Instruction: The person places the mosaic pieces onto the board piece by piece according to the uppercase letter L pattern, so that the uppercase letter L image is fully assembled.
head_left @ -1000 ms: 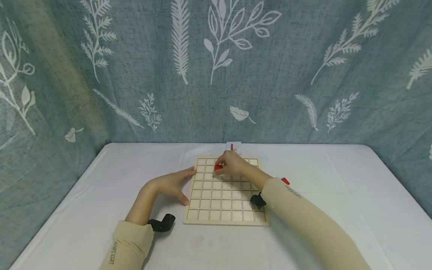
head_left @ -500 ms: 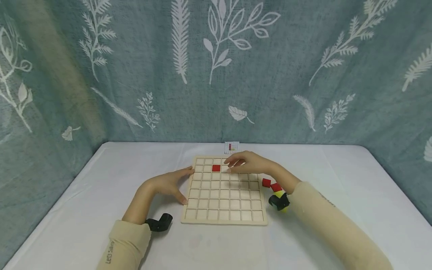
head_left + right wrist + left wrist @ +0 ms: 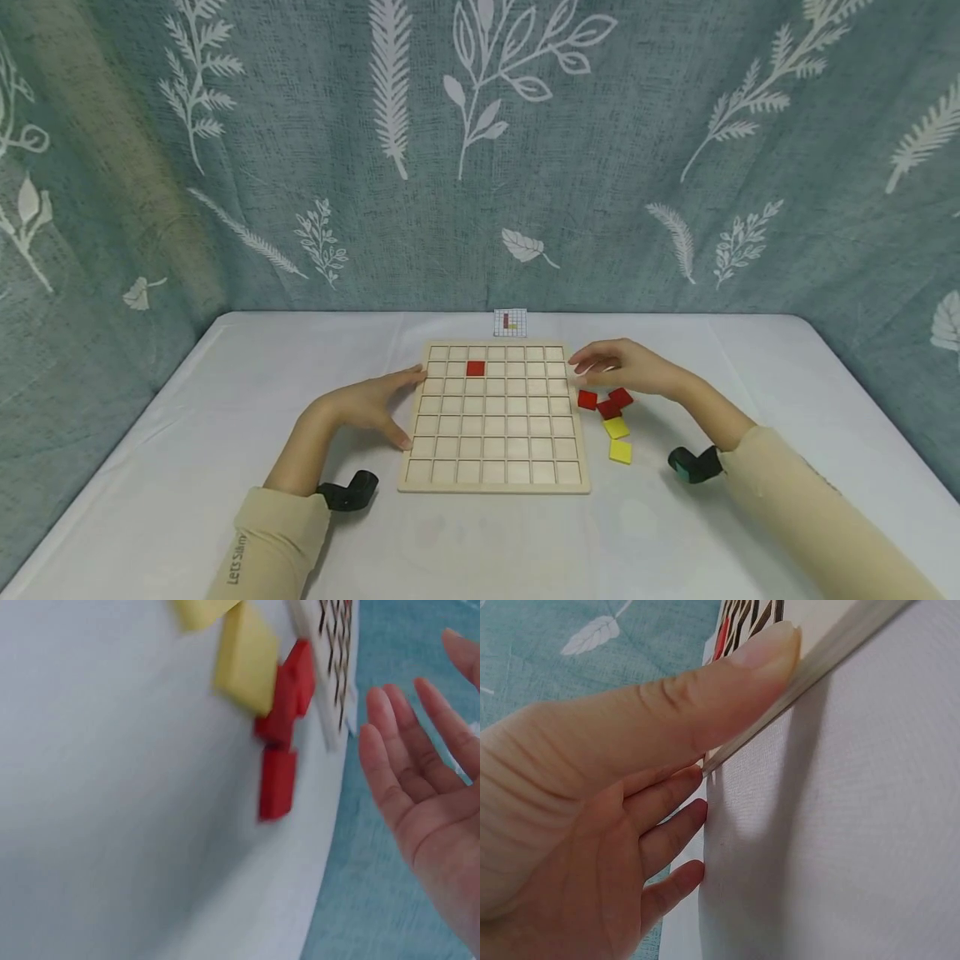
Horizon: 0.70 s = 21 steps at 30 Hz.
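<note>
A pale wooden grid board (image 3: 495, 487) lies on the white table, with one red square tile (image 3: 476, 368) in a cell of its second row from the back. My left hand (image 3: 367, 408) rests at the board's left edge, fingers extended; in the left wrist view the thumb (image 3: 757, 664) lies on the rim. Beyond the board's right edge, my right hand (image 3: 626, 367) hovers with loosely bent fingers and holds nothing. Just below it are three loose red tiles (image 3: 587, 400) and two yellow tiles (image 3: 620, 452). The right wrist view shows that palm (image 3: 450, 832) bare.
A small printed grid card (image 3: 510, 322) with red and yellow marks lies behind the board. Black wrist cameras, one on the left wrist (image 3: 349, 492) and one on the right (image 3: 693, 465), sit low over the table. A green leaf-patterned curtain (image 3: 450, 250) hangs behind.
My right hand let go of the red tile in the grid cell and moved right, off the board to above the loose tiles. The left hand has stayed at the board's edge.
</note>
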Each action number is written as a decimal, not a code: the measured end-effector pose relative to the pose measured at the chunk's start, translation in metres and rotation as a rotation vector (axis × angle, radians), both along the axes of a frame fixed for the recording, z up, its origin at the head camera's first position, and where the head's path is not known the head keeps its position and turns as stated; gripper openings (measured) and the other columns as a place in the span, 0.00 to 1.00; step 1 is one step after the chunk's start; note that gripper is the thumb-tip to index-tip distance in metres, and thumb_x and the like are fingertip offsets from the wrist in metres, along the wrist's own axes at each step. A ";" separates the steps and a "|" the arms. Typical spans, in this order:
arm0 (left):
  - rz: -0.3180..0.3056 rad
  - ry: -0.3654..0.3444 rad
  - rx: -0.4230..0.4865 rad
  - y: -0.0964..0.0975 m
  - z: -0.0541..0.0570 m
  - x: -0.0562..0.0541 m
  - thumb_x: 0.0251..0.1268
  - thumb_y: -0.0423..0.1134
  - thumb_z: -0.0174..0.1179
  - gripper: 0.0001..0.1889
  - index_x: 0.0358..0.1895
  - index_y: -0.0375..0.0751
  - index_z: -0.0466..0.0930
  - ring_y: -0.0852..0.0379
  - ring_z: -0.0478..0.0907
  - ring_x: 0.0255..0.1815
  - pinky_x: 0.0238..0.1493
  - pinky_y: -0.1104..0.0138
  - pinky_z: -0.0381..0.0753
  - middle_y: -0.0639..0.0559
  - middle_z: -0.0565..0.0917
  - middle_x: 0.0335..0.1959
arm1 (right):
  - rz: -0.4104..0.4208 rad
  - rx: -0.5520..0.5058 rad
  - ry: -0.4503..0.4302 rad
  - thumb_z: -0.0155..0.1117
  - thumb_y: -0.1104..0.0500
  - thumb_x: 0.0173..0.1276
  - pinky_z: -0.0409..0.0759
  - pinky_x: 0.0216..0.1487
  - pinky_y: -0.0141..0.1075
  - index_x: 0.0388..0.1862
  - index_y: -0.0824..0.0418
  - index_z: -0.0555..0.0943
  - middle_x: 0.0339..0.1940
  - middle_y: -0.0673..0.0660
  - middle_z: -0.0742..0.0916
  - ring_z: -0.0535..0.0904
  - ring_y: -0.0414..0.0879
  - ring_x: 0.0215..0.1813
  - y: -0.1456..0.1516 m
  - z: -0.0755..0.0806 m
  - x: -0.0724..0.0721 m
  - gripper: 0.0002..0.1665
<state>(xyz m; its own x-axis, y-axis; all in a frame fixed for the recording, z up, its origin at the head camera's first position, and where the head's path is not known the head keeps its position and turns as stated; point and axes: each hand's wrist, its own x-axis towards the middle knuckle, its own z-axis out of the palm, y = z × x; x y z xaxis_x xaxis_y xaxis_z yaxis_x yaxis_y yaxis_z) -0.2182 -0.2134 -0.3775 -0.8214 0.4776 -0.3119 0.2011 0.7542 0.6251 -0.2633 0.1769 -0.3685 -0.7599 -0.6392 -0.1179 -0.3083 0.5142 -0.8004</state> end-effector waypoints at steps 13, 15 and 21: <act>0.010 0.010 -0.011 0.004 0.001 0.000 0.34 0.40 0.76 0.54 0.70 0.35 0.55 0.37 0.43 0.72 0.68 0.44 0.47 0.38 0.48 0.73 | -0.115 -0.079 -0.056 0.65 0.60 0.61 0.79 0.45 0.31 0.50 0.70 0.76 0.46 0.64 0.83 0.81 0.43 0.44 0.039 -0.020 0.005 0.21; 0.006 0.008 -0.011 0.004 0.001 0.000 0.34 0.40 0.76 0.54 0.70 0.35 0.55 0.37 0.44 0.72 0.68 0.45 0.47 0.38 0.48 0.73 | -0.122 -0.086 -0.062 0.65 0.60 0.60 0.79 0.44 0.31 0.49 0.70 0.76 0.45 0.64 0.83 0.81 0.42 0.43 0.043 -0.023 0.005 0.21; -0.001 0.023 -0.012 0.001 0.000 0.002 0.34 0.40 0.76 0.54 0.69 0.33 0.55 0.36 0.45 0.72 0.68 0.45 0.48 0.36 0.49 0.73 | -0.118 -0.131 -0.095 0.61 0.63 0.62 0.79 0.45 0.31 0.50 0.71 0.75 0.47 0.67 0.81 0.80 0.43 0.45 0.047 -0.031 -0.001 0.19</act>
